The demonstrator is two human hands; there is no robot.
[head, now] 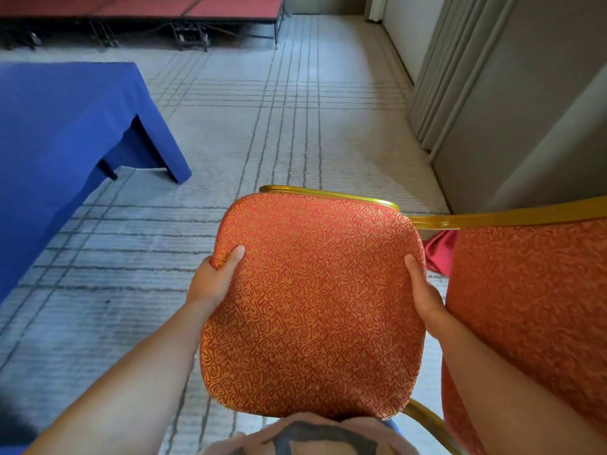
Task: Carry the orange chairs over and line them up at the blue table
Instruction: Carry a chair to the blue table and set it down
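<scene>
An orange patterned chair (315, 303) with a gold frame fills the middle of the view, its cushion facing me. My left hand (213, 280) grips the cushion's left edge, thumb on top. My right hand (423, 290) grips the right edge the same way. The chair looks lifted off the carpet; its legs are hidden under the cushion. The blue table (59, 133), draped in a blue cloth, stands to the left and ahead. A second orange chair (532, 297) stands close on the right, partly cut off by the frame.
Grey carpet (289, 126) with dark grid lines stretches ahead between the table and a beige folding wall (512, 100) on the right. A low red stage platform (147, 8) on metal legs runs along the far end. A red cloth (441, 251) shows between the chairs.
</scene>
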